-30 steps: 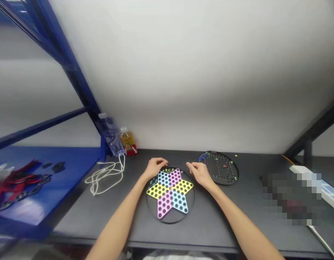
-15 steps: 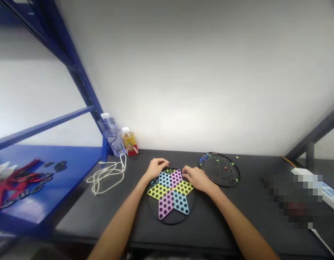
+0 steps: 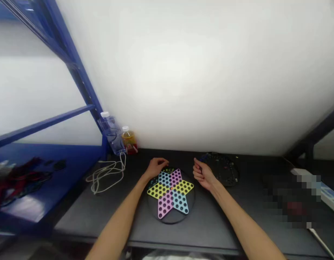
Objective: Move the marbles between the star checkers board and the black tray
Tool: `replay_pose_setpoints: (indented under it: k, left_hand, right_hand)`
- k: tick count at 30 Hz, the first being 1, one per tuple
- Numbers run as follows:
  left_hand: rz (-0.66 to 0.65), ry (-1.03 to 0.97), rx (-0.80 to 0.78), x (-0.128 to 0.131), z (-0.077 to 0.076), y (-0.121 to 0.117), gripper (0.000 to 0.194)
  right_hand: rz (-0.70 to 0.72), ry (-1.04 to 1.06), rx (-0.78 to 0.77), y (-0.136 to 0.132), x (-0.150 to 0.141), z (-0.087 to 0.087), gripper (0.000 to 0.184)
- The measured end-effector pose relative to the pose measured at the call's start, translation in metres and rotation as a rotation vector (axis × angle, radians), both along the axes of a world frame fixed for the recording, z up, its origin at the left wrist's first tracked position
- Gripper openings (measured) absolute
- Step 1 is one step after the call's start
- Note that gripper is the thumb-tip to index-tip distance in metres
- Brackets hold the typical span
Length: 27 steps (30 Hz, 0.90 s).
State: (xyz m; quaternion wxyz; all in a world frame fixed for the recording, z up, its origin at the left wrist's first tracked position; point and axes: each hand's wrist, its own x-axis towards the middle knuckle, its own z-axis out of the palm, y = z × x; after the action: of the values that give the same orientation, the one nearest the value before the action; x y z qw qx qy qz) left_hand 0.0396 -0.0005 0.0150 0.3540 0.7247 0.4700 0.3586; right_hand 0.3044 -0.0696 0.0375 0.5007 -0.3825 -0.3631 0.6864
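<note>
A star-shaped Chinese checkers board (image 3: pixel 165 203) in pink, yellow and blue, dotted with dark holes, lies on a round black base. One small orange piece sits at its centre. At the base's far left edge rests my left hand (image 3: pixel 156 167), its fingers loosely bent and slightly apart. Small yellow-green and blue pieces (image 3: pixel 169 169) lie in the rim beside it. My right hand (image 3: pixel 205 175) hovers right of the star, thumb pressed to the curled fingers. What it pinches, if anything, is too small to make out. Behind it is a second round black board (image 3: pixel 223 169) with small coloured pieces.
A white cable (image 3: pixel 109 177) is coiled at the left, near a clear bottle (image 3: pixel 114 135) and a yellow-red bottle (image 3: pixel 129 141). Red straps (image 3: pixel 20 182) and dark buckles lie on a blue shelf (image 3: pixel 82 153). A power strip (image 3: pixel 330 191) is at the right.
My right hand has left the star's upper right side and moved right, turning with its fingers curled in. My left hand stays at the base's far left edge.
</note>
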Motion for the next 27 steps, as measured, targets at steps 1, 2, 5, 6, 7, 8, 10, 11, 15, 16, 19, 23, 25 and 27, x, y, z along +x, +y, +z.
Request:
replay_pose_setpoints:
  k: [1, 2, 5, 6, 7, 8, 10, 11, 15, 16, 19, 23, 25, 27]
  left_hand:
    - [-0.004, 0.001, 0.005, 0.000, 0.000, 0.000, 0.032]
    - [-0.004, 0.002, 0.010, 0.000, 0.001, 0.000, 0.032]
    - [-0.008, 0.002, 0.013, 0.000, 0.003, -0.001, 0.031]
    - [-0.009, 0.004, 0.012, 0.000, 0.003, -0.002, 0.031]
    - [-0.006, 0.005, 0.010, 0.000, 0.003, -0.002, 0.030]
    - [-0.003, 0.006, 0.006, 0.000, 0.003, -0.002, 0.030]
    - [0.000, 0.006, 0.009, 0.000, 0.002, -0.001, 0.029]
    - [0.000, 0.006, 0.012, 0.000, 0.001, 0.000, 0.029]
    - [-0.002, -0.001, 0.010, -0.001, -0.001, 0.001, 0.030]
    - [-0.001, 0.000, 0.006, -0.001, -0.001, 0.002, 0.030]
    - [-0.006, 0.001, 0.001, -0.001, 0.000, 0.001, 0.031]
    - [-0.019, 0.002, 0.003, 0.001, 0.001, -0.001, 0.032]
    - [-0.014, 0.011, 0.002, 0.002, 0.002, -0.001, 0.032]
    - [-0.020, 0.031, 0.000, 0.000, 0.004, -0.002, 0.032]
  right_hand:
    - [-0.067, -0.108, 0.033, 0.001, 0.004, 0.001, 0.049]
    - [-0.148, -0.257, 0.083, 0.002, 0.011, 0.001, 0.050]
    - [-0.407, -0.899, 0.258, 0.008, 0.043, -0.003, 0.050]
    - [-0.491, -1.120, 0.281, 0.010, 0.056, -0.006, 0.048]
    - [-0.516, -1.295, 0.252, 0.013, 0.069, -0.010, 0.047]
    - [-0.506, -1.413, 0.213, 0.016, 0.081, -0.014, 0.046]
    - [-0.490, -1.537, 0.173, 0.022, 0.098, -0.022, 0.043]
    - [-0.491, -1.555, 0.178, 0.025, 0.103, -0.026, 0.040]
    - [-0.548, -1.528, 0.237, 0.032, 0.107, -0.034, 0.035]
    - [-0.557, -1.517, 0.243, 0.033, 0.106, -0.034, 0.035]
    - [-0.595, -1.484, 0.269, 0.032, 0.104, -0.032, 0.036]
    - [-0.703, -1.422, 0.348, 0.027, 0.101, -0.027, 0.033]
    - [-0.721, -1.371, 0.420, 0.023, 0.097, -0.024, 0.031]
    - [-0.686, -1.317, 0.513, 0.021, 0.089, -0.023, 0.029]
